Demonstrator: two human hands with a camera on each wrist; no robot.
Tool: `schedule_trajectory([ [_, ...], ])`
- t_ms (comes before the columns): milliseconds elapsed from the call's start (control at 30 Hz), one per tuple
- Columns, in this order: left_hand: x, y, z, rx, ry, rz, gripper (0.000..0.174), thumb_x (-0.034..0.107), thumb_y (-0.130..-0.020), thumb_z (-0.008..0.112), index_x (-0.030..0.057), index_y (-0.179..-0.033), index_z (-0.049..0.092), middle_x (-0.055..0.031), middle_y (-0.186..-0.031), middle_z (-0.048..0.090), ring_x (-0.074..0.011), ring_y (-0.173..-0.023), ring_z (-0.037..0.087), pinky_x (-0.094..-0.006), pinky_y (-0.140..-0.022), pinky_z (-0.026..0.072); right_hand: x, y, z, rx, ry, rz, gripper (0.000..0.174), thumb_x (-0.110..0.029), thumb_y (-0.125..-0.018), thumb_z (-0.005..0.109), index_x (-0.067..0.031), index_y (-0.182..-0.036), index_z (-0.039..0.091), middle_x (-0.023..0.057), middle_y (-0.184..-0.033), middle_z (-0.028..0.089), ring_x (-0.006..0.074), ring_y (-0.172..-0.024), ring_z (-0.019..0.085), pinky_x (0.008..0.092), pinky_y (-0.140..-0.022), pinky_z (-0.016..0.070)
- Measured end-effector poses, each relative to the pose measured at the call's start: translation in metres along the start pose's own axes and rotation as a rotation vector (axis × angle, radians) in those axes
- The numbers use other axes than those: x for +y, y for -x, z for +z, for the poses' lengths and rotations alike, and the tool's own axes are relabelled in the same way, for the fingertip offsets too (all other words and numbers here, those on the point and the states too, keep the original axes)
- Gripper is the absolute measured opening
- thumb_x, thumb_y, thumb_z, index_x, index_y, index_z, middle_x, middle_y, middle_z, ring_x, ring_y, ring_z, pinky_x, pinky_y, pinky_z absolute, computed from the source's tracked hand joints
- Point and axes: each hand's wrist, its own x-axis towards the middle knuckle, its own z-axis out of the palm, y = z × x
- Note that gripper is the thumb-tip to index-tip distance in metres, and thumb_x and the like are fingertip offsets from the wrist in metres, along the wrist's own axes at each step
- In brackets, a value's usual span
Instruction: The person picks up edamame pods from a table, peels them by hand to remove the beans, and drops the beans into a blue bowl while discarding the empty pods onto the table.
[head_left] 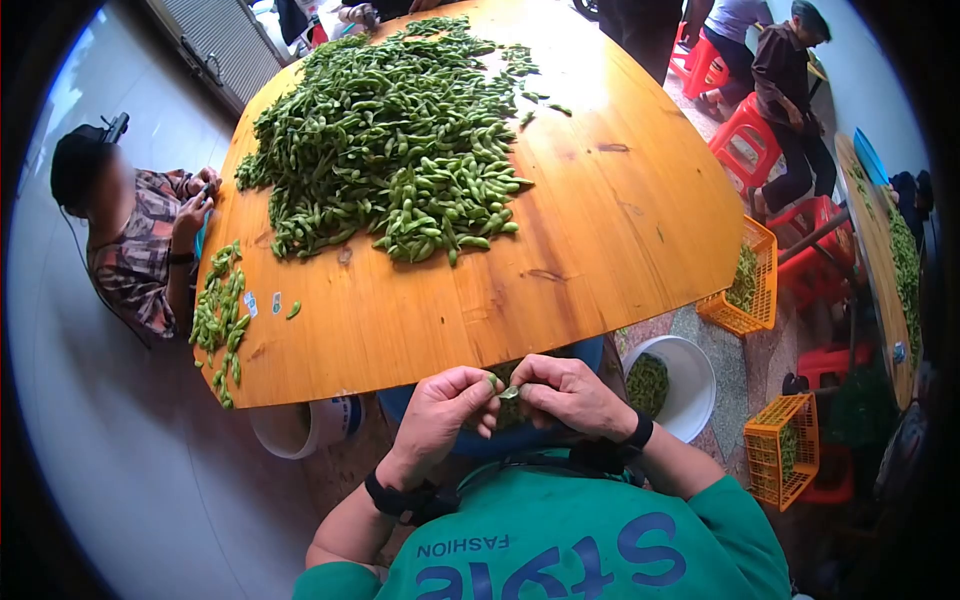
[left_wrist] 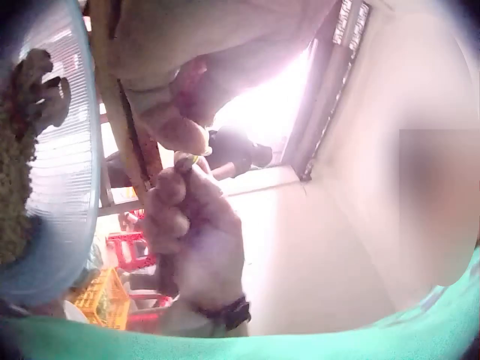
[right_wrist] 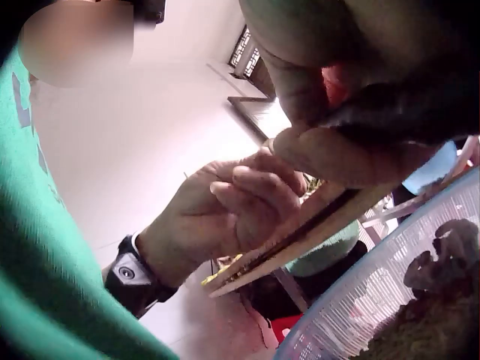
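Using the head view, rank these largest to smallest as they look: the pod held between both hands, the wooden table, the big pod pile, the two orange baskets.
1. Wooden table
2. Big pod pile
3. Upper orange basket and lower orange basket: too alike to rank
4. Held pod

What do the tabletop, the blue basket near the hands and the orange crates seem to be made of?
Tabletop: wood, seemingly varnished; grain streaks show under a shine.
Blue basket: probably translucent plastic; its ribbed wall lets light through.
Orange crates: likely plastic, finish hard to judge; even colour, lattice sides.
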Motion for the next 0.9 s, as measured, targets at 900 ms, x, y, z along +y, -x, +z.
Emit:
schedule_trajectory([
  [900, -0.012, -0.004, 0.006, -0.123, 0.05, 0.048, 0.015, 0.011, -0.1, 0.056, 0.0049, -0.113, 0.059, -0.0028, -0.084, 0.065, -0.0072, -0.067, 0.06, -0.0194, -0.057, 0.0483, 0.014, -0.006, 0.002, -0.072, -0.3, -0.025, 0.018, -0.018, -0.096, 0.065, -0.001, -0.095, 0.061, 0.0031, -0.08, 0.067, 0.005, -0.065, 0.056, 0.0197, -0.056, 0.0448],
])
